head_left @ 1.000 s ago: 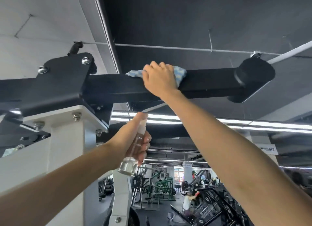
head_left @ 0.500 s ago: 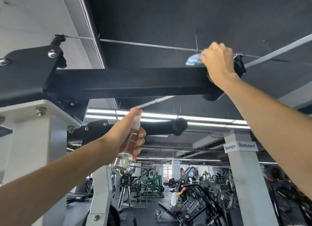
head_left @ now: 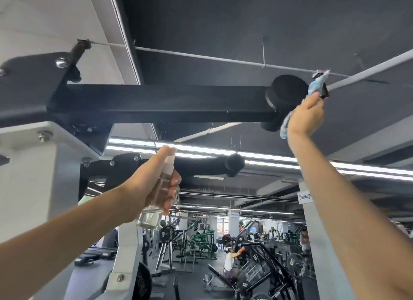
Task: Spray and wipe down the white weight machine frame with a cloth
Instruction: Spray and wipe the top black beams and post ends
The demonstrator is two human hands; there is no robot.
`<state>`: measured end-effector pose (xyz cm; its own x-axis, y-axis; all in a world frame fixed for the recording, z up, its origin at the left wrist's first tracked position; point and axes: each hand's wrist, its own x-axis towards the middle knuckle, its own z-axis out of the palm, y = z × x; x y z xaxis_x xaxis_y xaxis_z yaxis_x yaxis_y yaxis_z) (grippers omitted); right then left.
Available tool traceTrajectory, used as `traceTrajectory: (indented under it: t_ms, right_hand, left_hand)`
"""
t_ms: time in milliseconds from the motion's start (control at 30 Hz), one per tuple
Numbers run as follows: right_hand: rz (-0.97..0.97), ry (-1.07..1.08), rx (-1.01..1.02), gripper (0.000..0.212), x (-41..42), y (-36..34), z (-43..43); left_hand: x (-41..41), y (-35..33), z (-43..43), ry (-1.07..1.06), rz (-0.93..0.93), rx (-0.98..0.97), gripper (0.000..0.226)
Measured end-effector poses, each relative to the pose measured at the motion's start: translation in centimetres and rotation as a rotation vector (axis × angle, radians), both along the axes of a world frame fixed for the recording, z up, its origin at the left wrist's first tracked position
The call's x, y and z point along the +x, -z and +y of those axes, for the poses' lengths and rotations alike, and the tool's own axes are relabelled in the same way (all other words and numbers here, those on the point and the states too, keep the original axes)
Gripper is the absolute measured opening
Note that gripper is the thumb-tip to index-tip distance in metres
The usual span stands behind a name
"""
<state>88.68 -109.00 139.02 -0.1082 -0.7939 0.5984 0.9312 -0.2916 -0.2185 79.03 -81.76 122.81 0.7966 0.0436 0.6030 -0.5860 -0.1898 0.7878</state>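
I am looking up at the machine's black top beam [head_left: 161,102], bolted onto the white frame post [head_left: 33,176] at the left. My right hand [head_left: 306,114] is raised just past the beam's round black end cap [head_left: 287,91] and grips a light blue cloth [head_left: 316,85], which sticks out above and below the fist. My left hand [head_left: 154,183] sits lower, under the beam, wrapped around a clear spray bottle [head_left: 156,201] with a white nozzle pointing up.
A second black arm [head_left: 201,165] with a round end runs behind the bottle. A white pipe [head_left: 368,73] slants across the dark ceiling by the cloth. A white pillar [head_left: 321,243] stands at the right. Weight machines and people fill the gym floor below.
My right hand has slid the cloth rightward along the black beam, from its middle, over the end cap, to just beyond it. The left hand has kept the bottle in about the same place.
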Motion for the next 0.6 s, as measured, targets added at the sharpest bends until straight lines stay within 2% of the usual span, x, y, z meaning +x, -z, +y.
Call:
traceTrajectory:
  t_ms: [100,133,200,333,500,600]
  right_hand:
    - [-0.148,-0.322,0.301,0.034,-0.7,-1.0,3.4]
    - [-0.156,-0.355,0.377,0.036,-1.0,-1.1,4.8]
    - [-0.183,-0.375,0.4,0.043,-1.2,-0.8,8.1]
    - [-0.061,-0.442,0.164,0.061,-0.2,0.0,14.1]
    - [0.052,-0.507,-0.159,0.07,-1.5,2.9,21.4]
    - [0.135,-0.616,-0.375,0.076,-3.4,4.9,26.5]
  left_hand:
    - [-0.1,0.0,-0.2,-0.029,-0.01,0.0,0.064]
    - [-0.4,-0.2,-0.3,-0.038,-0.018,-0.008,0.063]
    - [-1.2,-0.4,-0.1,-0.059,-0.02,-0.032,0.06]
    - [-2.7,-0.7,1.5,-0.151,-0.009,-0.076,0.06]
    - [-4.4,-0.1,4.1,-0.273,0.001,-0.08,0.065]
    - [-5.4,0.7,5.1,-0.346,0.037,-0.068,0.063]
